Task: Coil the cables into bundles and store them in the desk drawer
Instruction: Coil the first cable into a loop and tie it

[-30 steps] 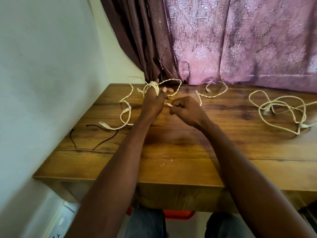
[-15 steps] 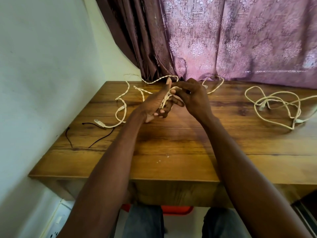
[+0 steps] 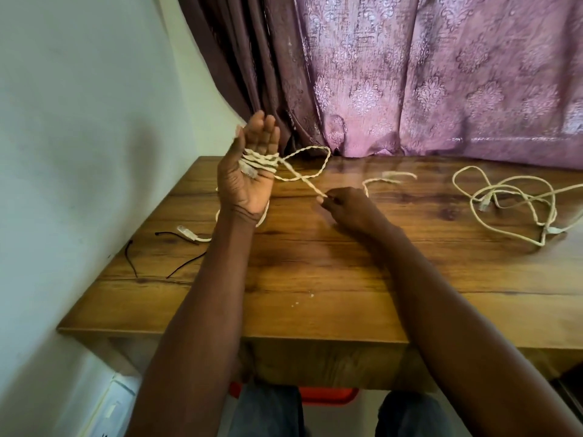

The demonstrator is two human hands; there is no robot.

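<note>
A cream twisted cable (image 3: 310,152) is wound in several turns round my left hand (image 3: 249,178), which is raised palm-up over the desk's left part with its fingers straight; one plug lies in the palm. My right hand (image 3: 350,209) pinches the running cable near the desk top, to the right of the left hand. The cable's free end (image 3: 394,176) trails behind it, blurred. Another plug end (image 3: 186,232) lies at the left. A second cream cable (image 3: 517,203) lies in a loose tangle at the right. No drawer is visible.
The wooden desk (image 3: 315,279) stands against a white wall on the left and a purple curtain (image 3: 410,77) behind. Thin black wires (image 3: 176,250) lie near its left edge. My knees and a red object (image 3: 325,397) show beneath the front edge.
My left hand has lifted and turned palm-up with more turns of cable round it. My right hand has moved down and right, drawing the cable taut. The free end has slid.
</note>
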